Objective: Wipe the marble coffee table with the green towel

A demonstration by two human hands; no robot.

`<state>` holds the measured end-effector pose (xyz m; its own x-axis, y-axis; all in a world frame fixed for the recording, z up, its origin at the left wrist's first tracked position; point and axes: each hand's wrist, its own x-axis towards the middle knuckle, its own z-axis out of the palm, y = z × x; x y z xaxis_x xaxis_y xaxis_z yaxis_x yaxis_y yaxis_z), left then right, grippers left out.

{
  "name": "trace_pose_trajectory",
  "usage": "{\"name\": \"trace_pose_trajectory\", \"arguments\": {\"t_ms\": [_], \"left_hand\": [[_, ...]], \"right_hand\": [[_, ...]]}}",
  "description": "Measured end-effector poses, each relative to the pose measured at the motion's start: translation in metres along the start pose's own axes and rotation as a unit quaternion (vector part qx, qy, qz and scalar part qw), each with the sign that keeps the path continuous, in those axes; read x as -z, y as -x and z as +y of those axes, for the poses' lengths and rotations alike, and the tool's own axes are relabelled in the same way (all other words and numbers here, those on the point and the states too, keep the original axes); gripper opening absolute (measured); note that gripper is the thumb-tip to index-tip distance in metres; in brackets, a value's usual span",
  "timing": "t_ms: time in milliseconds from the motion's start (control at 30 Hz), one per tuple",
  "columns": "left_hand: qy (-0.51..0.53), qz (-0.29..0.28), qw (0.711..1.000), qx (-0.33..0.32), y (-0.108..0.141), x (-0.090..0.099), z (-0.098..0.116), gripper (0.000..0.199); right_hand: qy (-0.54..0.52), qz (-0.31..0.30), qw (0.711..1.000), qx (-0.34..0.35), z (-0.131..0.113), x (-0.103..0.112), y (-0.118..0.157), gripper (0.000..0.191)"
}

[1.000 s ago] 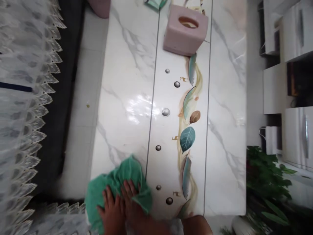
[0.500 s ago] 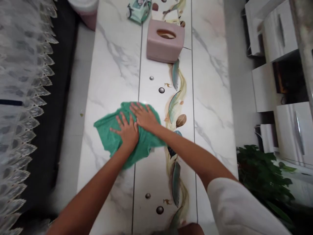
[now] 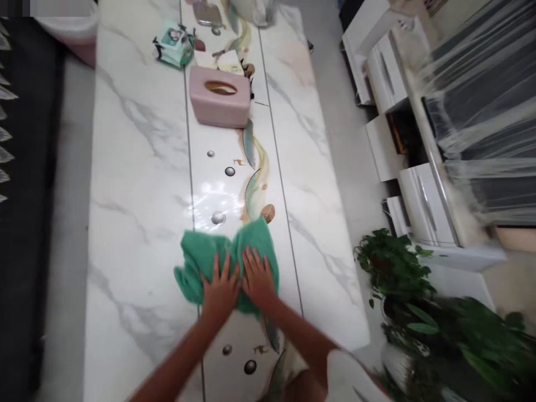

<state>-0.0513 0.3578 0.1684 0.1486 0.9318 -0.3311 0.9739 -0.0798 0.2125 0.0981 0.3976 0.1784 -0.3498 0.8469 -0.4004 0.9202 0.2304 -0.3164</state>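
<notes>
A green cloth (image 3: 209, 251) lies bunched on the white marble-patterned table (image 3: 138, 234), over the decorated middle strip. My left hand (image 3: 220, 290) presses flat on its lower middle with the fingers spread. Beside it, my right hand (image 3: 258, 279) rests on the cloth's right part, fingers stretched out, palm down. The two hands nearly touch at the thumbs. Neither is wrapped round the cloth. Farther up the table stands a pink tissue box (image 3: 220, 103) with an oval opening.
Behind the tissue box lie a green and white packet (image 3: 175, 46) and small pale papers (image 3: 229, 61). A clear plastic bag (image 3: 262, 11) is at the far end. Potted plants (image 3: 393, 262) and a white cabinet (image 3: 422, 195) stand to the right, a pink and white bin (image 3: 79, 33) at upper left.
Both hands and the cloth have moved toward me and to the right along the table, and the cloth is more bunched. The view has turned to the right.
</notes>
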Motion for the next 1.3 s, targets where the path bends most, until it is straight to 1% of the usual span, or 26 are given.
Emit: {"name": "trace_pose_trajectory", "arguments": {"t_ms": [67, 133, 167, 200, 233, 267, 300, 333, 400, 467, 533, 600, 667, 733, 767, 833, 900, 967, 1033, 1067, 1100, 1133, 1167, 1200, 1233, 1300], "left_hand": [[0.027, -0.036, 0.999, 0.017, 0.09, -0.048, 0.044, 0.05], [0.061, -0.027, 0.997, 0.038, 0.155, -0.086, 0.079, 0.055], [0.075, -0.011, 0.996, 0.05, 0.17, -0.097, 0.091, 0.056], [0.086, 0.008, 0.994, 0.065, 0.172, -0.101, 0.098, 0.055], [0.091, 0.025, 0.992, 0.084, 0.158, -0.098, 0.101, 0.054], [0.09, 0.041, 0.989, 0.108, 0.13, -0.087, 0.101, 0.052], [0.086, 0.053, 0.986, 0.13, 0.089, -0.069, 0.098, 0.052], [0.078, 0.062, 0.983, 0.153, 0.037, -0.047, 0.095, 0.054], [0.086, 0.087, 0.98, 0.154, -0.085, 0.004, 0.086, 0.056], [0.118, 0.133, 0.976, 0.129, -0.207, 0.052, 0.077, 0.054], [0.136, 0.161, 0.975, 0.076, -0.303, 0.088, 0.066, 0.052], [0.133, 0.175, 0.974, 0.05, -0.36, 0.108, 0.056, 0.052], [0.122, 0.183, 0.974, 0.045, -0.377, 0.114, 0.052, 0.053], [0.106, 0.182, 0.977, 0.041, -0.36, 0.109, 0.057, 0.054], [0.096, 0.175, 0.979, 0.035, -0.339, 0.101, 0.062, 0.055], [0.076, 0.143, 0.986, 0.028, -0.276, 0.075, 0.078, 0.058], [0.062, 0.084, 0.994, 0.018, -0.186, 0.035, 0.103, 0.06], [0.044, 0.021, 0.999, -0.005, -0.08, -0.017, 0.136, 0.059], [-0.008, 0.059, 0.998, -0.034, 0.023, -0.068, 0.168, 0.051], [-0.048, 0.107, 0.992, -0.054, 0.067, -0.089, 0.181, 0.055], [-0.093, 0.153, 0.982, -0.055, 0.103, -0.106, 0.19, 0.062], [-0.121, 0.175, 0.976, -0.056, 0.128, -0.118, 0.197, 0.066], [-0.13, 0.163, 0.976, -0.055, 0.143, -0.124, 0.201, 0.067], [-0.118, 0.112, 0.985, -0.05, 0.147, -0.124, 0.203, 0.063], [-0.087, 0.027, 0.995, -0.044, 0.14, -0.12, 0.203, 0.056], [0.003, -0.159, 0.987, -0.034, 0.101, -0.098, 0.202, 0.052]], "right_hand": [[-0.061, -0.081, 0.991, -0.092, 0.008, -0.04, 0.101, 0.067], [-0.107, -0.138, 0.969, -0.172, 0.013, -0.069, 0.168, 0.066], [-0.124, -0.148, 0.961, -0.199, 0.014, -0.077, 0.183, 0.065], [-0.133, -0.146, 0.957, -0.214, 0.016, -0.079, 0.185, 0.064], [-0.136, -0.131, 0.957, -0.22, 0.018, -0.075, 0.172, 0.063], [-0.129, -0.104, 0.961, -0.222, 0.021, -0.064, 0.147, 0.063], [-0.114, -0.066, 0.967, -0.219, 0.026, -0.048, 0.11, 0.064], [-0.094, -0.025, 0.973, -0.211, 0.034, -0.025, 0.064, 0.065], [-0.046, 0.075, 0.978, -0.187, 0.056, 0.029, -0.042, 0.067], [-0.007, 0.152, 0.979, -0.137, 0.082, 0.086, -0.15, 0.066], [0.012, 0.197, 0.974, -0.109, 0.103, 0.131, -0.238, 0.063], [0.019, 0.204, 0.975, -0.087, 0.116, 0.159, -0.293, 0.061], [0.024, 0.205, 0.976, -0.069, 0.124, 0.17, -0.312, 0.058], [0.032, 0.211, 0.975, -0.057, 0.13, 0.163, -0.295, 0.057], [0.037, 0.21, 0.976, -0.052, 0.132, 0.154, -0.273, 0.058], [0.044, 0.191, 0.98, -0.038, 0.135, 0.12, -0.201, 0.061], [0.043, 0.155, 0.986, -0.043, 0.138, 0.07, -0.096, 0.064], [0.033, 0.137, 0.984, -0.112, 0.139, 0.012, 0.025, 0.063], [0.017, 0.171, 0.968, -0.183, 0.136, -0.037, 0.135, 0.058], [0.001, 0.17, 0.967, -0.188, 0.132, -0.053, 0.176, 0.055], [-0.021, 0.167, 0.965, -0.202, 0.129, -0.064, 0.206, 0.054], [-0.048, 0.158, 0.962, -0.218, 0.126, -0.069, 0.223, 0.056], [-0.078, 0.145, 0.958, -0.236, 0.125, -0.069, 0.229, 0.06], [-0.107, 0.13, 0.952, -0.257, 0.125, -0.064, 0.226, 0.065], [-0.131, 0.114, 0.944, -0.281, 0.128, -0.058, 0.217, 0.069], [-0.158, 0.073, 0.937, -0.303, 0.137, -0.039, 0.185, 0.067]]}}
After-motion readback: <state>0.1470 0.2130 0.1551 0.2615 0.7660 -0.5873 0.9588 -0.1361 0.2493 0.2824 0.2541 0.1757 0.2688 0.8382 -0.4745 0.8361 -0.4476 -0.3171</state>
